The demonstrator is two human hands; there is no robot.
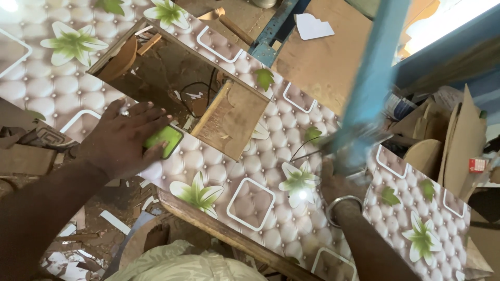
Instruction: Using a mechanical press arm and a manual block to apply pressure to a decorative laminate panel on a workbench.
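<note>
A glossy board (260, 171) printed with a quilted pattern and green-white flowers lies slanted across a wooden support (219, 230). A large rectangular opening (177, 73) is cut in it. My left hand (125, 138) rests flat on the board beside that opening, fingers spread, fingertips on a green printed square (167, 139); a ring is on one finger. My right hand (338, 179), a metal bangle (344, 208) on its wrist, grips a long blue tool (370, 83) that is blurred by motion and stands over the board's right part. The tool's working end is hidden in the blur.
A carved wooden panel (232, 117) leans inside the opening, with a cable and earth floor below. Cardboard and wood offcuts (458, 140) pile up at the right, with a small red box (476, 165). A brown sheet (323, 57) with a white paper scrap (312, 26) lies behind. My bare foot (156, 235) stands among scraps.
</note>
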